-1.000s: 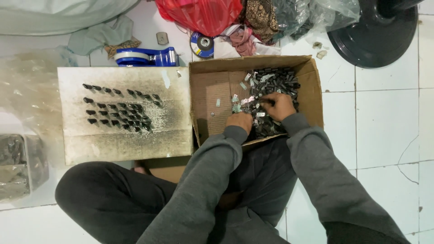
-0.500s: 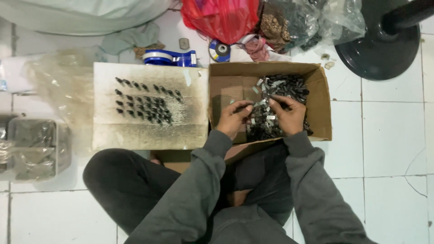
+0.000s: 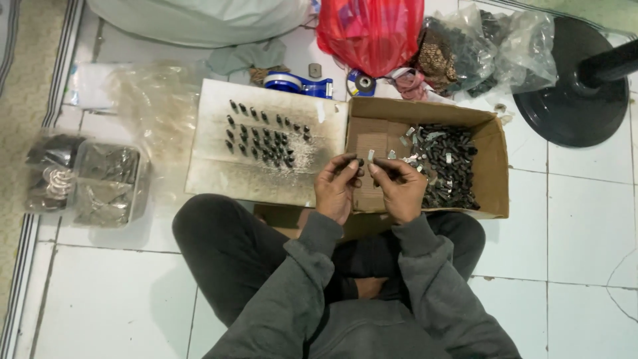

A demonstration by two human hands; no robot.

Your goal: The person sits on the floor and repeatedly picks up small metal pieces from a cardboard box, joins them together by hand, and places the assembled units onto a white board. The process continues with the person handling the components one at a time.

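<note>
Person sits cross-legged, both forearms in grey knit sleeves reaching fwd to the near-left corner of the open brown cardboard box (image 3: 488, 166). Left hand (image 3: 336, 188) and right hand (image 3: 399, 188) are side by side, nearly touching, fingers curled inward, fingertips pinched together w/ thumbs on top, palms facing each other.

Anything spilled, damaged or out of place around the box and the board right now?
Nothing stands out. Small dark parts stand in rows on the board, loose ones stay inside the cardboard box, and both hands pinch small pieces over it.
</note>
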